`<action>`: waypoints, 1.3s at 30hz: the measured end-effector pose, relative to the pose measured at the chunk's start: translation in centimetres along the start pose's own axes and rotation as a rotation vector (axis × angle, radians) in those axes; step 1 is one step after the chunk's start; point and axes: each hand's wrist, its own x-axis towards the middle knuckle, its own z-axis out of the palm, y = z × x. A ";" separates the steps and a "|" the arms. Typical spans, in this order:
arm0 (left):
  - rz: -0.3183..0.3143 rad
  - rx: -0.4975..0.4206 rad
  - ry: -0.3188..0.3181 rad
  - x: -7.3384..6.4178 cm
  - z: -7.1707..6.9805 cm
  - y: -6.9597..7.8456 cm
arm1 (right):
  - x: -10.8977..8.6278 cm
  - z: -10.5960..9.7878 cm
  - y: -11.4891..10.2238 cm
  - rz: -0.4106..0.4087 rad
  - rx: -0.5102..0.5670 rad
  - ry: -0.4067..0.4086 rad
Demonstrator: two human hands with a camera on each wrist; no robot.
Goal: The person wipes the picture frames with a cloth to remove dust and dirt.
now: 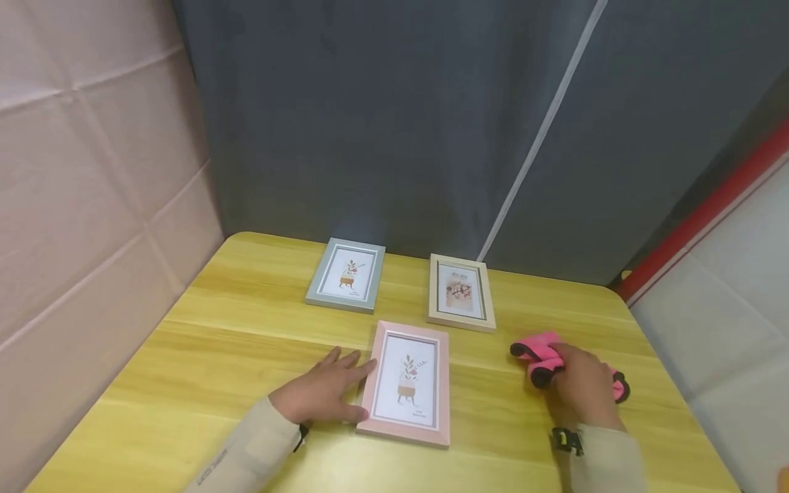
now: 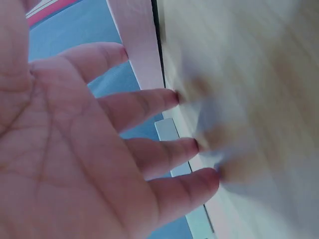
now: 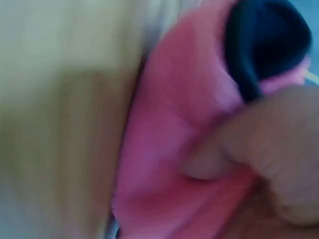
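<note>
A pink picture frame (image 1: 403,438) lies face up near the front middle of the table, showing a plant print. My left hand (image 1: 327,390) rests at its left side, fingers spread, with thumb and forefinger against the frame's edge. In the left wrist view the palm (image 2: 75,149) and extended fingers show, and the other fingertips meet the wood. To the right, my right hand (image 1: 585,383) grips a bunched pink cloth (image 1: 542,348) with black edging. Close up in the right wrist view, a digit presses into the cloth (image 3: 169,114); the remaining fingers are mostly hidden.
Behind the pink frame lie a grey-green picture frame (image 1: 317,294) and a cream picture frame (image 1: 459,320). The yellow wood-grain table (image 1: 246,329) meets a dark grey panel (image 1: 370,123) at the back. Pale wall covering (image 1: 92,192) stands on the left.
</note>
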 end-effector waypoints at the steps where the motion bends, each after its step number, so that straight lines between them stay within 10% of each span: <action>1: 0.002 -0.002 -0.003 -0.1 0.0 0.1 | -0.1 0.2 0.6 0.018 -0.010 -0.070; 4: 0.017 0.005 -0.004 -0.5 0.0 0.1 | -0.3 0.7 1.3 0.021 -0.007 -0.201; 12: 0.044 0.025 0.040 -4.9 -0.7 -2.5 | -0.3 0.9 1.4 0.020 0.012 -0.208; 25: -0.275 0.041 0.093 -14.3 -5.9 -13.0 | -0.1 0.7 1.5 0.105 0.042 -0.261; 39: -0.427 -0.016 0.170 -14.5 -8.1 -17.0 | 0.1 0.4 1.3 0.115 0.053 -0.258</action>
